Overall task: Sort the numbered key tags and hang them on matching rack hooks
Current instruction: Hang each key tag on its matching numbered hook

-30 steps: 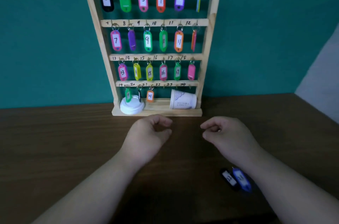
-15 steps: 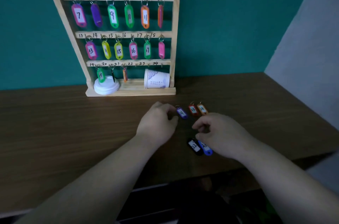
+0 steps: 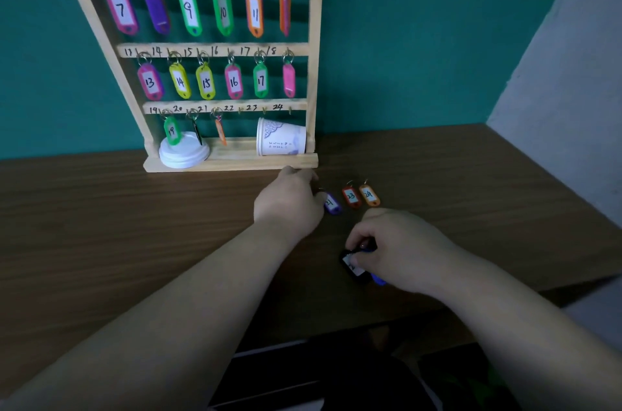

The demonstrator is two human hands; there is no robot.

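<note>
Five loose tags lie on the worktop point(image 3: 101, 225) in front of me, all to the right of the wooden rack point(image 3: 314, 40) that stands against the teal wall. Three sit in a short row just off the rack's right corner: a purple tag point(image 3: 331, 203), a red tag point(image 3: 351, 197) marked 23 and an orange tag point(image 3: 369, 196) marked 24. The red and orange ones nearly touch.

My left hand point(image 3: 289, 205) rests knuckles-up close to the rack's base, its thumb side touching the purple tag. The fingers curl under and out of sight, so I cannot tell whether they grip it or only lie beside it.

My right hand point(image 3: 400, 249) is nearer to me. Its fingers point(image 3: 361, 244) are curled down and pinch the top end of a black tag point(image 3: 353, 267) that lies flat, its white label partly covered. A blue tag point(image 3: 378, 280) peeks out from under the same hand, just beside the black one.

On the rack, tags 7 to 12 and 13 to 18 hang in two full rows. In the bottom row a green tag point(image 3: 171, 131) marked 19 and two more turned edge-on hang at the left, and small hooks point(image 3: 265, 111) show under 22, 23 and 24. A white lid point(image 3: 183, 155) and a paper cup point(image 3: 281, 138) tipped on its side rest on the rack's base.
</note>
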